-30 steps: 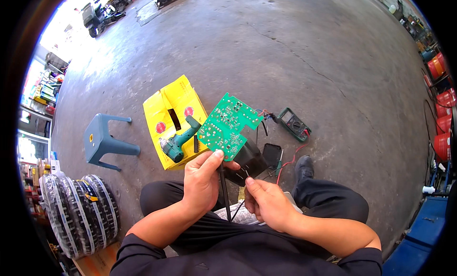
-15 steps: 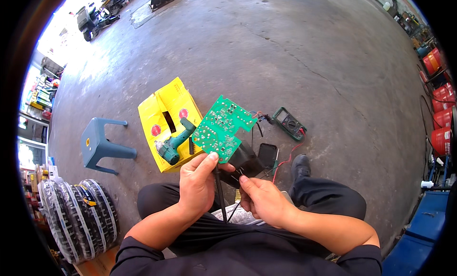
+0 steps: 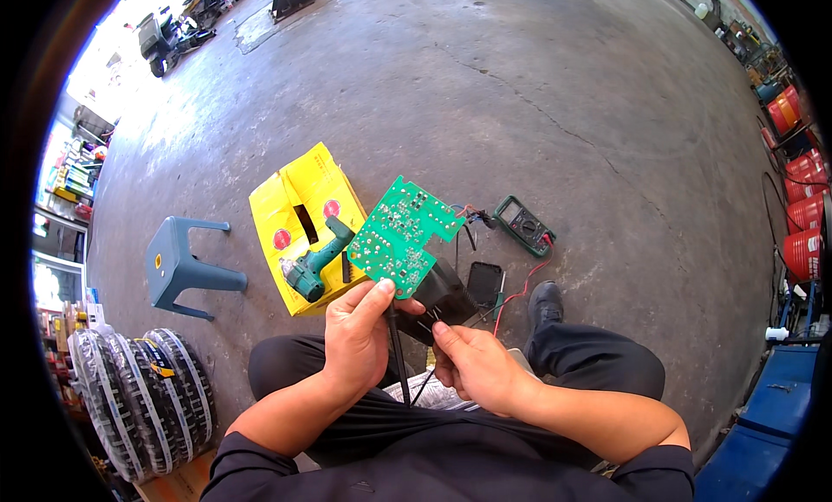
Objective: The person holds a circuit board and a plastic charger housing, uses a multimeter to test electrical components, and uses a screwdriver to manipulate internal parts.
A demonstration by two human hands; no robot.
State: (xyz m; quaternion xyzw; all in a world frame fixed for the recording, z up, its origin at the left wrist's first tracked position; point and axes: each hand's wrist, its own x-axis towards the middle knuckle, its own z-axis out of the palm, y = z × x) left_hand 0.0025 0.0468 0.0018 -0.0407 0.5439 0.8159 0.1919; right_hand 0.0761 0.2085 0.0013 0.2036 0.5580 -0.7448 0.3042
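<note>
Circuit board: The green circuit board [image 3: 403, 238] is raised in front of the person, soldered face visible, tilted, its lower corner in the left hand [image 3: 357, 333].
Left fingers: Closed on that corner, thumb on the soldered face, other fingers behind.
Right fingers: The right hand [image 3: 481, 363] is curled, thumb and forefinger close together beside the black case [image 3: 449, 292]; whether they grip anything cannot be told.
Black case: Below the board, partly hidden by it, between the two hands.
Cable: A thick black cable [image 3: 398, 355] hangs below the left thumb.
Wires: Thin wires [image 3: 472, 212] show at the board's right corner, near the meter.
Meter: The meter [image 3: 525, 226] lies on the floor [image 3: 607, 86]; a red lead [image 3: 518, 291] runs from its lower end.
Cover: A shallow black cover [image 3: 484, 283] lies near the shoe [image 3: 545, 304].
Drill: The green drill [image 3: 316, 264] rests on the yellow box [image 3: 299, 177].
Left side: A blue stool [image 3: 176, 264] stands beside the box; wrapped tyres [image 3: 143, 398] stand nearer the person.
Right side: Red drums [image 3: 803, 212] line the edge.
</note>
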